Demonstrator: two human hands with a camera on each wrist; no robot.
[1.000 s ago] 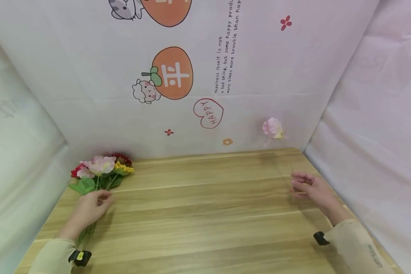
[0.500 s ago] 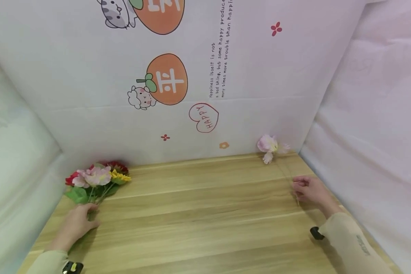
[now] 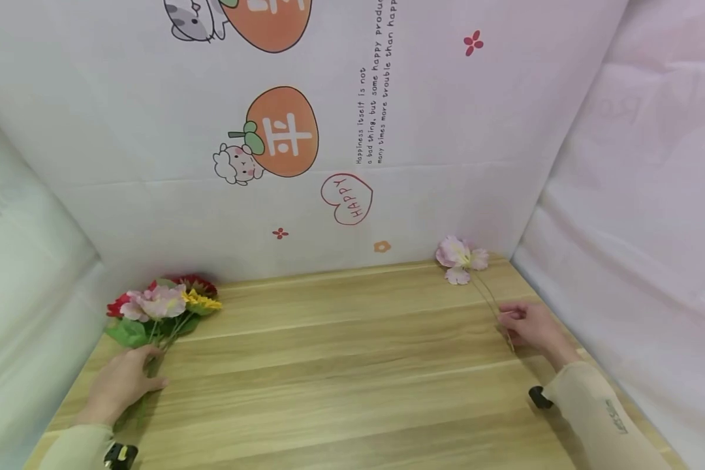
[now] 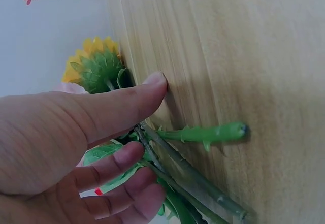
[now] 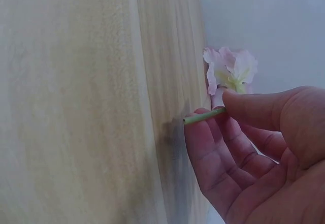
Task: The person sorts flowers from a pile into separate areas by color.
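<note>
At the back left of the table lies a bunch of artificial flowers (image 3: pixel 158 301), pink, red and yellow with green leaves. My left hand (image 3: pixel 120 385) is over its stems, thumb spread away from loosely bent fingers. The left wrist view shows bare green stems (image 4: pixel 203 182) passing beyond the fingertips and a yellow flower (image 4: pixel 99 66) behind the thumb. On the right, my right hand (image 3: pixel 531 329) pinches the thin stem (image 5: pixel 203 116) of a single pink flower (image 3: pixel 455 251) between thumb and fingers. Its bloom is at the table's back edge, near the wall.
Wood-grain table (image 3: pixel 341 365) spans the space between both hands. A white printed cloth (image 3: pixel 423 117) rises behind it, and pale cloth walls (image 3: pixel 634 215) close in on both sides.
The pink flower has come down from in front of the back cloth to the table's back edge, its stem still pinched. My left hand has slid down and left along the bunch, its thumb spreading.
</note>
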